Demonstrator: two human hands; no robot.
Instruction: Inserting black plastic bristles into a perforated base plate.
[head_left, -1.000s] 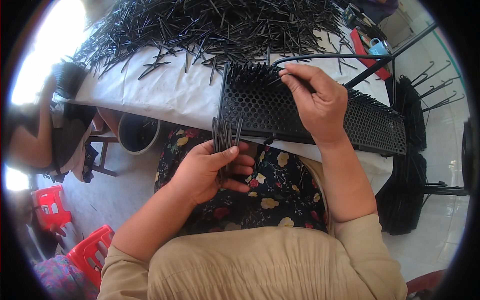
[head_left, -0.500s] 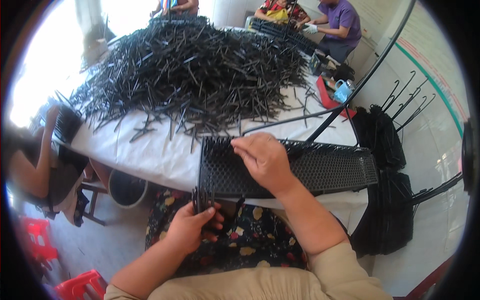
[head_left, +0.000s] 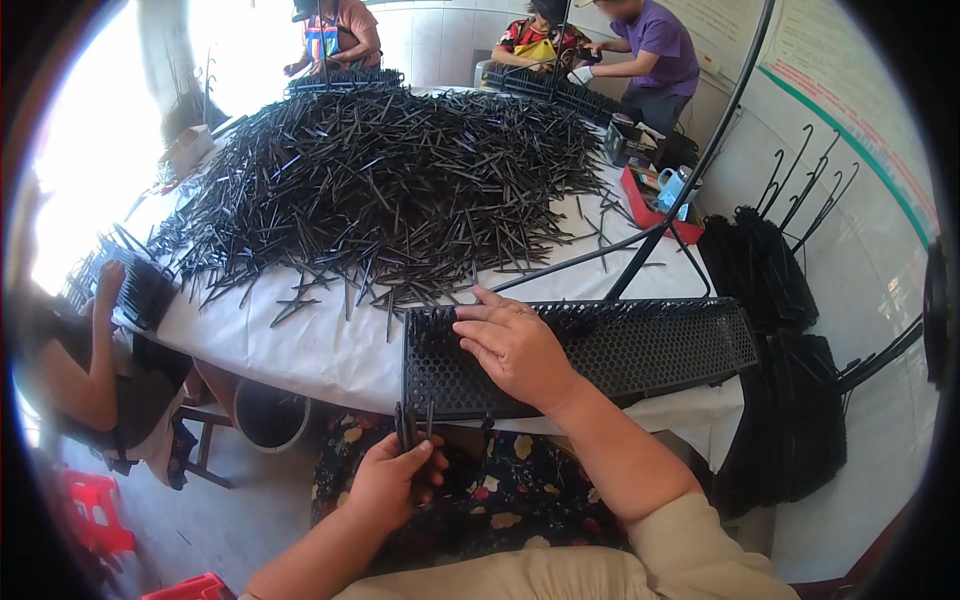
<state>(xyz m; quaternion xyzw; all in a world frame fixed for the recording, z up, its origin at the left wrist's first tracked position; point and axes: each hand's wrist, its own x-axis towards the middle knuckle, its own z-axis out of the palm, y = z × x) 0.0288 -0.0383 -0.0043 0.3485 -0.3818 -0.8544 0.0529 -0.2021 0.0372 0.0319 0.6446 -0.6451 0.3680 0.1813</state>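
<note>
My left hand (head_left: 390, 480) is closed around a small bundle of thin black sticks (head_left: 410, 420), held upright below the table edge, over my flower-patterned lap. My right hand (head_left: 515, 345) lies on the left part of a long black perforated plastic panel (head_left: 650, 345) that rests on the white-covered table (head_left: 320, 345). Its fingers spread flat over the holes near the panel's top left corner. Whether a stick is between those fingers cannot be made out.
A big heap of black sticks (head_left: 390, 180) covers the table's middle. A bent black metal rod (head_left: 690, 170) rises from the panel. Finished black racks (head_left: 770, 300) stack at right. Other people work at the far side and at left, where a hand (head_left: 105, 285) touches another panel.
The view has lifted, showing more of the heap and the far workers. My right hand slid left along the panel. My left hand with the sticks dropped lower, below the table edge.
</note>
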